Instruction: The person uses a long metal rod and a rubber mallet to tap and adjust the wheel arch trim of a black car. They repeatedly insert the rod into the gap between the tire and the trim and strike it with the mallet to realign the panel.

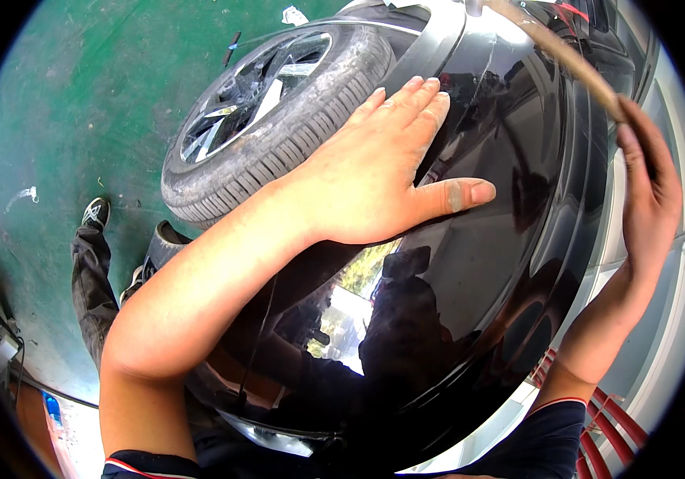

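My left hand (382, 172) lies flat on a glossy black car body panel (478, 263), fingers stretched out and thumb spread to the side. A greyish patch shows on that thumb. At the right, my right hand (649, 180) is raised beside the panel's outer edge, its fingers closed on the near end of a long, thin brown stick (574, 62). The stick runs up and to the left over the car; its far end leaves the top of the picture. Left of my left hand, a car wheel (278, 104) with a black tyre stands next to the bodywork.
Green floor (79, 104) spreads along the left, with small white scraps on it. A shoe (96, 211) and dark trouser leg stand near the wheel. White wall panels (669, 319) rise close on the right, with red slats (613, 423) below. Cables and a box lie lower left.
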A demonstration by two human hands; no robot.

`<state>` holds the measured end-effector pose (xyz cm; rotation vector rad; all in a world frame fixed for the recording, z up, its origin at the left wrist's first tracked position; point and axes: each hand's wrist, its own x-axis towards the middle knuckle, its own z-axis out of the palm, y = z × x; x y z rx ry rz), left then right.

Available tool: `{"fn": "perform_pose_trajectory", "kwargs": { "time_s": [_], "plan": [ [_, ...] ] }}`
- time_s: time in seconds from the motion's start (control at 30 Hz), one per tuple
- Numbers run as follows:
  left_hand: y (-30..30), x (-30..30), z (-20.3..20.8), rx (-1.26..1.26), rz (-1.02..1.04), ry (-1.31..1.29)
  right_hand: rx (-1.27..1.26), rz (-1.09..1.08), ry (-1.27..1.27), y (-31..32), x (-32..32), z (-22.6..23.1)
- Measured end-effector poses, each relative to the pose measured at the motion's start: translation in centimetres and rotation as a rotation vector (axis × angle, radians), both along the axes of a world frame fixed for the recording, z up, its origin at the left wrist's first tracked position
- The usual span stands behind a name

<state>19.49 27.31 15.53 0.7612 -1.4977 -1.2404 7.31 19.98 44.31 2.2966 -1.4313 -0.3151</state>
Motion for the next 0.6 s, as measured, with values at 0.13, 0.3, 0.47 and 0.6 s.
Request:
{"fn": "perform_pose_trajectory", "kwargs": {
  "time_s": [0.13, 0.3, 0.47, 0.6],
  "plan": [
    [-0.1, 0.0, -0.1, -0.004, -0.002, 0.003, -0.002, -0.026, 0.0, -0.2, 0.1, -0.3],
    [0.1, 0.0, 0.1, -0.008, -0.015, 0.011, 0.043, -0.051, -0.015, -0.2, -0.4, -0.2],
    [-0.1, -0.1, -0.4, -0.005, 0.006, 0.006, -0.006, 0.01, -0.021, -0.5, -0.3, -0.8],
    [-0.1, -0.1, -0.3, -0.008, 0.002, 0.006, 0.104, -0.062, -0.029, -0.1, -1.0, 0.3]
  ]
}}
